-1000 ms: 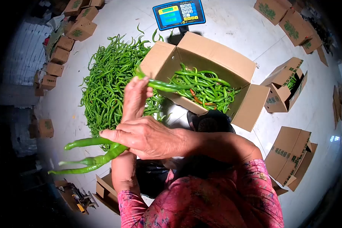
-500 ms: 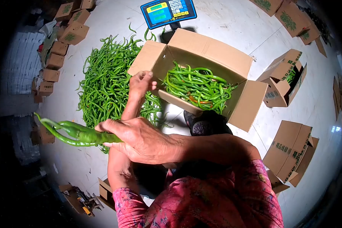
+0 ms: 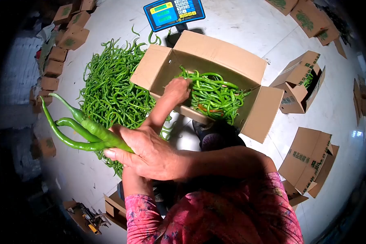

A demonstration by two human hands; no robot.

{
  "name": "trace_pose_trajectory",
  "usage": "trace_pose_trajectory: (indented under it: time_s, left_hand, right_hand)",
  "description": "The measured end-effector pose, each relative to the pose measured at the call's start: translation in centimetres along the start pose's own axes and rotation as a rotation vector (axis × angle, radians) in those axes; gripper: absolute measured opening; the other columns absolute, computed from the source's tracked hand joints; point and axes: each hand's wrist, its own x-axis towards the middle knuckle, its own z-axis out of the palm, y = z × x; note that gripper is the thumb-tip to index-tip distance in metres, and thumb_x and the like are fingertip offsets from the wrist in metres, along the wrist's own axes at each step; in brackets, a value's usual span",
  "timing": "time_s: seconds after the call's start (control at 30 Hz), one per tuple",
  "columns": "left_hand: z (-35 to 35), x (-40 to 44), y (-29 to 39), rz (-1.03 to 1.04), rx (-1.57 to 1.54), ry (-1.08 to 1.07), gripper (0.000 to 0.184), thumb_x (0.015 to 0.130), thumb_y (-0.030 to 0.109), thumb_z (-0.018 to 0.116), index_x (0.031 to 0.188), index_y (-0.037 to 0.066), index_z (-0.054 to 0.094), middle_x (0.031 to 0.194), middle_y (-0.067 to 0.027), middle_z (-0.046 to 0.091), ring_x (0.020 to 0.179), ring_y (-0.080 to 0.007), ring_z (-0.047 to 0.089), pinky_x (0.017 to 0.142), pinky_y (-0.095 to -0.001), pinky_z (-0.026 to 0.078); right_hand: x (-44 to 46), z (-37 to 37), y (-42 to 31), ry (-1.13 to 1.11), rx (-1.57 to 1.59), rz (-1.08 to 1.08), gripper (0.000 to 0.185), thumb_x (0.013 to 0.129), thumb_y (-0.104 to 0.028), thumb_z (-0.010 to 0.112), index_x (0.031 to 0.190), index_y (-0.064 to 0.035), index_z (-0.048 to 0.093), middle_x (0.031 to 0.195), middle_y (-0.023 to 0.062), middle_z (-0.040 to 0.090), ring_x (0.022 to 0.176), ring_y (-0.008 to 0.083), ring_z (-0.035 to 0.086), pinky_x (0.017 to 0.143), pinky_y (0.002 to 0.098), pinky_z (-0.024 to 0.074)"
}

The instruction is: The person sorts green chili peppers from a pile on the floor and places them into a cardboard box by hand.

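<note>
My right hand [image 3: 144, 152] is closed around a few long green chili peppers [image 3: 93, 132], whose ends stick out to the left. This hand crosses over my left forearm. My left hand [image 3: 178, 90] reaches over the near wall of an open cardboard box [image 3: 219, 51]. Its fingers curl down at the left edge of the green chili peppers [image 3: 217, 93] inside, among which an orange-red one shows. The fingertips are hidden, so I cannot make out what they grip. Left of the box, a large heap of green chili peppers [image 3: 114, 85] lies on the floor.
Behind the box stands a scale display [image 3: 174, 15]. To the right are a box with peppers [image 3: 295, 83] and another cardboard box [image 3: 307, 156]. More boxes [image 3: 73, 36] line the left side. My shoe [image 3: 215, 136] is close to the near box wall.
My left hand has moved from the box's left edge down into it, to the peppers. The peppers in my right hand have tilted upward and show more of their length.
</note>
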Motion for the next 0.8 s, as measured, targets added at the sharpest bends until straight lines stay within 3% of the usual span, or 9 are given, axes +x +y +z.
trace_pose_trajectory:
  time_s: [0.07, 0.17, 0.2, 0.3, 0.53, 0.63, 0.73, 0.8]
  left_hand:
    - [0.6, 1.5, 0.1, 0.012, 0.091, -0.054, 0.031, 0.083, 0.013, 0.060, 0.113, 0.011, 0.059, 0.112, -0.0186, 0.063, 0.102, -0.0393, 0.062, 0.087, -0.0491, 0.051]
    - [0.9, 3.6, 1.3, -0.242, 0.063, -0.016, 0.030, 0.083, 0.013, 0.060, 0.112, 0.012, 0.056, 0.112, -0.0227, 0.061, 0.106, -0.0371, 0.061, 0.086, -0.0461, 0.052]
    - [1.0, 3.9, 1.1, -0.212, 0.039, 0.072, 0.024, 0.086, 0.013, 0.057, 0.110, 0.010, 0.054, 0.112, -0.0233, 0.058, 0.105, -0.0369, 0.060, 0.084, -0.0462, 0.053]
    - [1.4, 4.7, 0.8, -0.103, 0.104, 0.233, 0.020, 0.089, 0.012, 0.053, 0.108, 0.008, 0.055, 0.112, -0.0197, 0.055, 0.100, -0.0372, 0.061, 0.080, -0.0467, 0.054]
    - [3.7, 4.8, 1.8, 0.066, 0.353, 0.331, 0.011, 0.085, 0.010, 0.055, 0.091, 0.004, 0.062, 0.099, -0.0153, 0.055, 0.093, -0.0307, 0.063, 0.071, -0.0413, 0.056]
    - [2.5, 3.1, 5.7, 0.233, 0.575, 0.392, 0.011, 0.078, 0.012, 0.060, 0.088, 0.008, 0.058, 0.090, -0.0098, 0.051, 0.079, -0.0235, 0.060, 0.062, -0.0345, 0.054]
    - [2.5, 2.4, 7.7, 0.396, 0.507, 0.560, 0.010, 0.076, 0.012, 0.060, 0.085, 0.009, 0.058, 0.087, -0.0079, 0.049, 0.077, -0.0206, 0.056, 0.063, -0.0324, 0.051]
    - [2.5, 3.1, 7.5, 0.355, 0.506, 0.532, 0.009, 0.076, 0.012, 0.060, 0.084, 0.008, 0.059, 0.087, -0.0082, 0.049, 0.079, -0.0210, 0.056, 0.064, -0.0334, 0.052]
  right_hand:
    - [0.2, -0.1, 0.0, 0.033, 0.040, -0.026, 0.021, 0.095, -0.017, 0.056, 0.103, 0.0019, 0.050, 0.075, 0.0167, 0.060, 0.068, 0.0296, 0.063, 0.064, 0.0384, 0.0481]
    - [0.3, -0.5, -0.5, 0.058, 0.146, 0.079, 0.029, 0.089, -0.023, 0.060, 0.100, 0.0029, 0.050, 0.073, 0.0256, 0.059, 0.072, 0.0443, 0.061, 0.061, 0.0497, 0.0468]
    - [0.3, -0.7, -0.8, 0.060, 0.182, 0.111, 0.030, 0.089, -0.023, 0.060, 0.101, 0.0024, 0.051, 0.073, 0.0251, 0.059, 0.072, 0.0439, 0.061, 0.062, 0.0495, 0.0469]
    - [0.4, -1.1, -0.8, 0.038, 0.101, 0.078, 0.021, 0.096, -0.018, 0.056, 0.102, -0.0002, 0.048, 0.070, 0.0090, 0.060, 0.060, 0.0195, 0.062, 0.059, 0.0334, 0.0501]
    - [-0.1, -1.4, -1.2, 0.079, 0.130, 0.020, 0.019, 0.096, -0.016, 0.055, 0.106, -0.0016, 0.048, 0.068, 0.0082, 0.058, 0.060, 0.0197, 0.062, 0.058, 0.0342, 0.0485]
    - [-0.1, -1.6, -1.5, 0.089, 0.135, -0.015, 0.019, 0.096, -0.016, 0.055, 0.107, -0.0021, 0.048, 0.068, 0.0085, 0.057, 0.060, 0.0201, 0.061, 0.058, 0.0346, 0.0476]
    - [-0.1, -1.9, -1.9, 0.062, 0.164, 0.005, 0.018, 0.096, -0.015, 0.055, 0.107, -0.0026, 0.048, 0.067, 0.0085, 0.056, 0.058, 0.0202, 0.059, 0.058, 0.0349, 0.0471]
    - [-0.2, -2.2, -2.2, 0.052, 0.199, 0.024, 0.017, 0.096, -0.014, 0.055, 0.106, -0.0029, 0.048, 0.067, 0.0082, 0.055, 0.058, 0.0202, 0.059, 0.057, 0.0353, 0.0470]
